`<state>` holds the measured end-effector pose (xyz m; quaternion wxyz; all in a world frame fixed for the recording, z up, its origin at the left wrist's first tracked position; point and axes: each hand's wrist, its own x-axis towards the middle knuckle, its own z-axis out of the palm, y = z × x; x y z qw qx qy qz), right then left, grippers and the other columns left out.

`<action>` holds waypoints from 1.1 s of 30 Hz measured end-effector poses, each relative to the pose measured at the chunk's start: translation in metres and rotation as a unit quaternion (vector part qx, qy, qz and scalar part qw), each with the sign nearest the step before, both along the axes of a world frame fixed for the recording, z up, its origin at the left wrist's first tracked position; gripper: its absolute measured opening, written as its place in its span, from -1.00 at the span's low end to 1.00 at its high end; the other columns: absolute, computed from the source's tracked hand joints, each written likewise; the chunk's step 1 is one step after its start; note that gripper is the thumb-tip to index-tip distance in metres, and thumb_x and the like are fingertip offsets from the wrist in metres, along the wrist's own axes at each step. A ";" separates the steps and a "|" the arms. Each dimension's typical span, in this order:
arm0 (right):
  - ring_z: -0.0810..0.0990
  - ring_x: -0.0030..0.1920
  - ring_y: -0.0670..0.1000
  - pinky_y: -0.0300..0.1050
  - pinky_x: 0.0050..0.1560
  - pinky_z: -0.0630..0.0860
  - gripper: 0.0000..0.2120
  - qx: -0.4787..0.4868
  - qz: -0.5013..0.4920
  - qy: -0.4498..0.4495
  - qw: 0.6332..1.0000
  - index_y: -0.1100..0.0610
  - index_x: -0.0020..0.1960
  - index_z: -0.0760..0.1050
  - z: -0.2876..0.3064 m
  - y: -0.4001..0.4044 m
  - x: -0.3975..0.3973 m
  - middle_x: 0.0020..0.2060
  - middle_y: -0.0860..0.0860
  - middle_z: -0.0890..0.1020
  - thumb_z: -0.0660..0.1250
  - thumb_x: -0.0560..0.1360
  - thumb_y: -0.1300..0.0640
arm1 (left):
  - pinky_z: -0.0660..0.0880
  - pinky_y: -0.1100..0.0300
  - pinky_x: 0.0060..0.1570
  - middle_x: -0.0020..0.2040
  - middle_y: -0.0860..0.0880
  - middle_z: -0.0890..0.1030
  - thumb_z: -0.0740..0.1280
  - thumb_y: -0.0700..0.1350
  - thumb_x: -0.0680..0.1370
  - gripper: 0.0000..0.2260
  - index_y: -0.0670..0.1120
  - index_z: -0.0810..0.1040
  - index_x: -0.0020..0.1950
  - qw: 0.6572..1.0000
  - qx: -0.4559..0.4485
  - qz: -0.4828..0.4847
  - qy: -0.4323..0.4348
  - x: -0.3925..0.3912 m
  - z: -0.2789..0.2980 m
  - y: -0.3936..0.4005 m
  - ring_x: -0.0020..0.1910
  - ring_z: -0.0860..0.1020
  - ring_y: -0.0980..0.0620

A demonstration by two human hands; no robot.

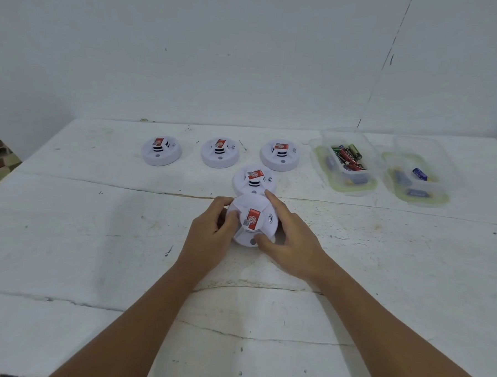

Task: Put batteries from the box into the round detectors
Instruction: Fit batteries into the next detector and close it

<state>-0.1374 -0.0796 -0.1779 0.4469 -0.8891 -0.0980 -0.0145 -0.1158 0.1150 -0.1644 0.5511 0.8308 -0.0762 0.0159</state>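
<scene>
Gripping the nearest round detector (252, 223) from both sides, left hand (210, 238) and right hand (289, 236) curl their fingers round its rim, likely steadying it to open. The battery box (345, 161) waits far right, untouched.

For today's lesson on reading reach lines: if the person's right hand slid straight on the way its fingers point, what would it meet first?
The right hand already grips the near detector. Its fingers point forward-left, so next would probably come the detector just behind, which looks almost touching; depth is unclear.
</scene>
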 end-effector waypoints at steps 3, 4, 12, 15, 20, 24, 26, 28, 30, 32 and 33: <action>0.58 0.21 -0.09 0.07 0.16 0.60 -0.17 0.006 0.000 0.002 1.000 -0.29 0.63 0.05 0.001 0.000 -0.001 0.27 -0.28 0.57 0.37 0.46 -0.21 | 0.55 0.22 -0.22 -0.08 0.03 0.69 0.24 -0.04 0.70 -0.84 0.09 0.58 0.21 1.000 -0.004 -0.001 0.002 0.000 -0.001 0.001 -0.11 0.63 0.03; 0.58 0.22 -0.10 0.07 0.16 0.60 -0.16 0.008 0.001 0.002 1.000 -0.28 0.63 0.06 0.001 -0.001 -0.001 0.27 -0.28 0.57 0.40 0.46 -0.19 | 0.53 0.22 -0.23 -0.09 0.02 0.68 0.24 -0.04 0.70 -0.85 0.09 0.58 0.21 1.000 -0.003 -0.001 0.002 0.000 -0.001 0.001 -0.12 0.62 0.02; 0.56 0.22 -0.12 0.06 0.18 0.58 -0.16 -0.002 -0.001 -0.001 1.000 -0.27 0.63 0.04 0.002 0.000 -0.002 0.27 -0.29 0.56 0.41 0.48 -0.16 | 0.57 0.19 -0.18 -0.09 0.05 0.68 0.24 -0.04 0.70 -0.85 0.09 0.57 0.21 1.000 0.000 0.001 -0.006 -0.001 -0.001 0.000 -0.10 0.64 0.07; 0.56 0.21 -0.13 0.03 0.18 0.58 -0.16 0.000 -0.002 -0.006 1.000 -0.23 0.65 0.06 0.003 -0.001 -0.003 0.27 -0.29 0.56 0.45 0.51 -0.08 | 0.57 0.16 -0.19 -0.10 0.05 0.68 0.24 -0.03 0.69 -0.84 0.09 0.57 0.21 1.000 0.003 0.001 -0.006 -0.001 -0.001 0.001 -0.12 0.63 0.06; 0.57 0.21 -0.15 0.01 0.18 0.58 -0.16 0.002 0.003 -0.010 1.000 -0.23 0.65 0.07 0.003 -0.001 -0.003 0.27 -0.31 0.56 0.45 0.51 -0.07 | 0.57 0.24 -0.20 -0.08 0.07 0.68 0.24 -0.04 0.70 -0.84 0.08 0.57 0.23 1.000 0.006 0.001 -0.011 -0.001 -0.001 0.001 -0.11 0.64 0.09; 0.56 0.23 -0.14 0.03 0.18 0.58 -0.15 0.008 0.006 -0.007 1.000 -0.21 0.65 0.06 0.002 0.000 -0.003 0.29 -0.31 0.55 0.44 0.49 -0.12 | 0.56 0.32 -0.19 -0.06 0.08 0.69 0.23 -0.06 0.71 -0.83 0.05 0.57 0.24 1.000 0.006 -0.001 -0.012 -0.001 0.000 0.001 -0.08 0.64 0.13; 0.55 0.24 -0.13 0.03 0.20 0.58 -0.15 0.008 0.006 -0.009 1.000 -0.22 0.65 0.05 0.002 0.000 -0.003 0.31 -0.31 0.53 0.41 0.48 -0.16 | 0.55 0.33 -0.19 -0.07 0.08 0.68 0.23 -0.06 0.71 -0.83 0.05 0.57 0.24 1.000 0.004 -0.004 -0.014 -0.001 0.001 0.000 -0.09 0.63 0.12; 0.55 0.24 -0.13 0.03 0.20 0.58 -0.14 0.001 0.006 -0.011 1.000 -0.24 0.65 0.03 0.003 0.000 -0.003 0.30 -0.32 0.53 0.38 0.47 -0.20 | 0.54 0.32 -0.23 -0.09 0.06 0.68 0.23 -0.06 0.71 -0.83 0.06 0.57 0.23 1.000 0.002 -0.003 -0.011 -0.001 0.001 0.000 -0.13 0.63 0.12; 0.56 0.23 -0.14 0.03 0.19 0.58 -0.15 0.001 0.006 -0.009 1.000 -0.27 0.63 0.04 0.004 0.000 -0.003 0.28 -0.32 0.54 0.38 0.46 -0.21 | 0.50 0.34 -0.29 -0.11 0.04 0.68 0.23 -0.06 0.71 -0.84 0.07 0.57 0.22 1.000 0.001 0.001 -0.007 -0.001 0.001 0.000 -0.20 0.61 0.13; 0.57 0.22 -0.14 0.04 0.18 0.59 -0.16 0.003 0.007 -0.010 1.000 -0.27 0.63 0.05 0.004 0.000 -0.002 0.27 -0.31 0.56 0.38 0.45 -0.21 | 0.48 0.36 -0.30 -0.12 0.05 0.68 0.23 -0.06 0.71 -0.84 0.07 0.57 0.21 1.000 0.001 0.002 -0.007 -0.001 0.001 0.000 -0.21 0.60 0.15; 0.57 0.22 -0.14 0.04 0.18 0.59 -0.16 0.003 0.007 -0.010 1.000 -0.27 0.63 0.05 0.004 0.000 -0.002 0.27 -0.30 0.56 0.39 0.45 -0.20 | 0.47 0.36 -0.30 -0.12 0.05 0.68 0.23 -0.06 0.71 -0.84 0.06 0.57 0.21 1.000 0.001 0.001 -0.008 -0.002 0.001 0.000 -0.22 0.59 0.16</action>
